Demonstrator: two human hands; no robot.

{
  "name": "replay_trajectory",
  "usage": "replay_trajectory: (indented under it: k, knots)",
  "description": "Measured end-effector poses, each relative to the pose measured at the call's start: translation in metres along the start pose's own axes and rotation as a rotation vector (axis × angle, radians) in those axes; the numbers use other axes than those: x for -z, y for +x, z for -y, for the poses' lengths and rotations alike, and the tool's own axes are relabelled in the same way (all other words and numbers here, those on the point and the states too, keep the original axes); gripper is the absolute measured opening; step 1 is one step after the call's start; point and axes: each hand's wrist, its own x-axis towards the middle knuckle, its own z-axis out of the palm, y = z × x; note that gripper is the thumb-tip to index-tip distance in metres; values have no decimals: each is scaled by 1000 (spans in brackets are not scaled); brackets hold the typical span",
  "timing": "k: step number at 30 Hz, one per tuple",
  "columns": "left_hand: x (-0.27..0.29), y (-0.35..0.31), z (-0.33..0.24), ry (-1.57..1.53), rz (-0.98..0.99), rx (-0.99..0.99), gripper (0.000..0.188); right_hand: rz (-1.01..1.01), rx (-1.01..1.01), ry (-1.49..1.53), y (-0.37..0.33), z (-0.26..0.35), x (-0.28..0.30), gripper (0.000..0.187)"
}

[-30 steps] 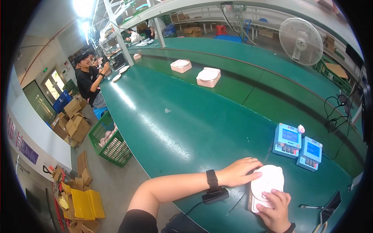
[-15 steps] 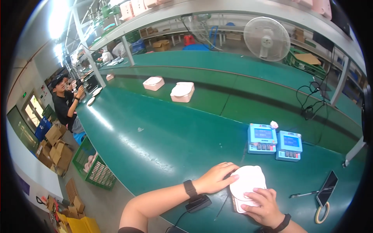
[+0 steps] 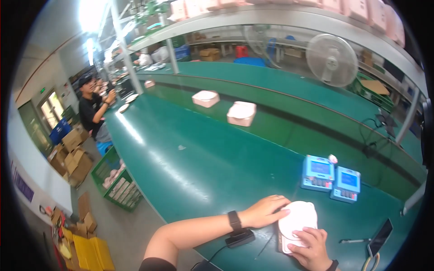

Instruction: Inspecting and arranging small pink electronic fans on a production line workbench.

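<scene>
On the green bench directly before me stands a pale device (image 3: 298, 217) with a round white top plate over a pinkish-white, box-shaped body. My left hand (image 3: 267, 212) is closed on its upper left side, thumb on the plate's edge and the other fingers along the far rim. My right hand (image 3: 312, 247) grips the near right side, with its fingers over the lower edge of the plate. The palm covers part of the body there. A watch is on my left wrist and a dark band on my right.
Two blue meters (image 3: 318, 173) with screens stand beyond my right hand. A phone (image 3: 380, 238), a pen (image 3: 355, 240) and a tape roll (image 3: 371, 262) lie at the right. A black box (image 3: 240, 238) with a cable sits by my left wrist. Similar pink devices (image 3: 242, 114) stand farther back; a co-worker (image 3: 93, 108) sits far left.
The whole view has shifted, so the bench and its things appear lower and farther right. Both hands stay on the pale device, with little change in their hold.
</scene>
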Motion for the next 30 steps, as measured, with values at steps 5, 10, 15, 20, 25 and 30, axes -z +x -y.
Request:
replay_trajectory:
  k: [5,10,15,20,25,30]
  knots:
    - [-2,5,-2,-22,8,-52,37,-9,-9,0,2,1,1,28]
    - [-2,-2,-1,-18,16,-37,38,-17,23,26,5,0,-1,27]
    - [-2,1,-1,-15,43,-38,39,-64,49,69,4,-2,1,24]
    - [0,-1,-3,-50,27,-24,40,-95,36,86,6,-2,2,24]
    - [4,-1,-7,-217,-17,55,36,-156,-15,78,5,-4,1,25]
    - [47,39,-9,-20,-224,89,42,-226,-165,9,0,-10,1,27]
